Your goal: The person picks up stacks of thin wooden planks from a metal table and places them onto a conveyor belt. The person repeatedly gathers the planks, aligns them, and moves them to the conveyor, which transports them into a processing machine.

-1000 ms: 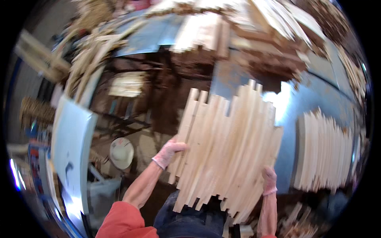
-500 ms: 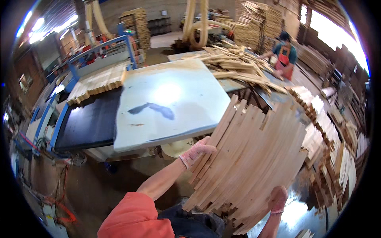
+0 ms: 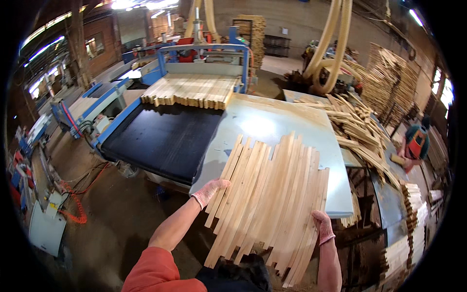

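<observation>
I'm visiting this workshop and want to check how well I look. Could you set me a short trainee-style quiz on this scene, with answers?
1. True or false: the left hand and right hand grip opposite sides of the wooden strips.
2. In the picture, where is the pale tabletop relative to the black surface?
a) To its left
b) To its right
c) Underneath it
3. Fill in "near" or "far": the row of wood lies at the ____ end of the black surface, as the person sees it.

Key: 1. True. 2. b. 3. Far.
</observation>
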{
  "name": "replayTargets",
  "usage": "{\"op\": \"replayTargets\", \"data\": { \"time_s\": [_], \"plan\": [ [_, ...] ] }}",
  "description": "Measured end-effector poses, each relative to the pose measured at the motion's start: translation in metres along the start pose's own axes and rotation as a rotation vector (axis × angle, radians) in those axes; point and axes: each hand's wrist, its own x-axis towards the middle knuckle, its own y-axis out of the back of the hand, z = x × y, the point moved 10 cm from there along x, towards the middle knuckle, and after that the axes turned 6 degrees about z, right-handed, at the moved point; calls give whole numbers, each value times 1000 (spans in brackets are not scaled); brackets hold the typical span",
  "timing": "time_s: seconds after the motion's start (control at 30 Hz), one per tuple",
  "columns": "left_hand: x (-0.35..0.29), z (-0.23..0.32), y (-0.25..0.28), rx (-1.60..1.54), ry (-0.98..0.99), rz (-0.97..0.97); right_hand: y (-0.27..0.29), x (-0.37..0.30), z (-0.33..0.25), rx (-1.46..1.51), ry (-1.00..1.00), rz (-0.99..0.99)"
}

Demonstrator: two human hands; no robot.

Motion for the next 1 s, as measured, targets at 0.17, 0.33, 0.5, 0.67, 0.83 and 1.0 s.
{"op": "replayTargets", "data": {
  "time_s": [0.17, 0.33, 0.5, 0.67, 0.83, 1.0],
  "plan": [
    [42, 11, 53, 48, 139, 181, -45, 105, 15, -95, -140, -40],
    [115, 53, 63, 139, 87, 255, -62, 197, 27, -93, -231, -64],
    [197, 107, 70, 269, 9, 292, -108, 265, -9, -19, -169, -53],
    [258, 151, 114, 721, 22, 474, -167, 334, -24, 29, -164, -99],
    [260, 179, 104, 888, -138, 551, -202, 356, -44, -12, -180, -125],
    [275, 165, 129, 664, -108, 522, -207, 364, -38, -1, -223, -151]
  ]
}}
